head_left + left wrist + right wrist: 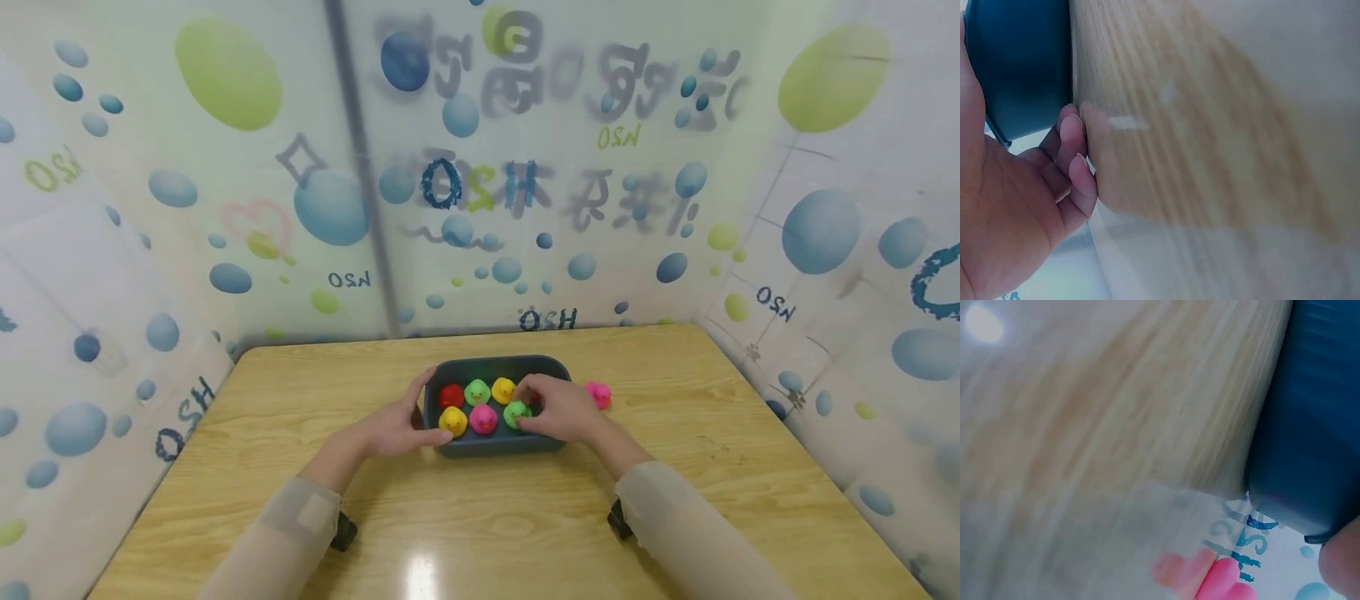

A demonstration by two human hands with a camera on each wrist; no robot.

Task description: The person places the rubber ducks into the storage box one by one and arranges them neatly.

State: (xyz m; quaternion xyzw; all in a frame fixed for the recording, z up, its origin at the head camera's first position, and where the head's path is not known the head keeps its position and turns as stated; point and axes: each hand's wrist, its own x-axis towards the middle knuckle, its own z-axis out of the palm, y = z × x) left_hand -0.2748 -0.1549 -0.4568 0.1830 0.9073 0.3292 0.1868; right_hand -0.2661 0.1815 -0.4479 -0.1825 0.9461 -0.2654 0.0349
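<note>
A dark blue rectangular container (495, 449) stands on the table with several small rubber ducks in it. My left hand (393, 425) grips its left end, thumb over the front rim and index finger along the side; in the left wrist view the other fingers (1074, 134) curl down by the tabletop. My right hand (562, 408) reaches over the right end and pinches a green duck (515, 413) in the front row. Beside it are a pink duck (483, 419) and a yellow duck (452, 421). The back row has a red duck (451, 396), another green duck (477, 392) and another yellow duck (503, 389).
Outside the container, a pink duck (599, 395) lies on the wooden table (480, 517), just right of my right hand. Pale curtains (480, 283) printed with blue and green dots enclose the table at the back and both sides.
</note>
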